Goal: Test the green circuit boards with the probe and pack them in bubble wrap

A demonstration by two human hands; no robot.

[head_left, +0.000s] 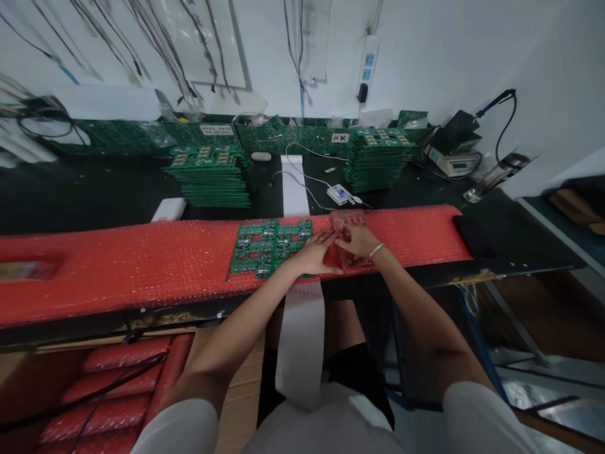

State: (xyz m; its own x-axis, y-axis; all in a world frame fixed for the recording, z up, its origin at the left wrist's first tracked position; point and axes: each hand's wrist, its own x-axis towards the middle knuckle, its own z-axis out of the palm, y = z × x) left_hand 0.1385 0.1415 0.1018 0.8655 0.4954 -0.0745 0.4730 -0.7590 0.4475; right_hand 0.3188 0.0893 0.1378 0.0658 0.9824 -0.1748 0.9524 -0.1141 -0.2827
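Dark counter [265,189] against a white wall [425,50], red bubble wrap [142,265] along its front. Green board [271,249] lies on the wrap, left of centre. Left hand [316,253] overlaps its right edge, thumb spread from fingers. Right hand [360,241] over a reddish clear piece [347,218]; can't tell whether fingers pinch it. Two board stacks [215,183] behind.

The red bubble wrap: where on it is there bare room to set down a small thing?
On the red bubble wrap, a broad bare patch lies left of the green circuit panel; a smaller one, between the right hand and the black item. The middle is crowded: panel, left hand, right hand, reddish translucent item.
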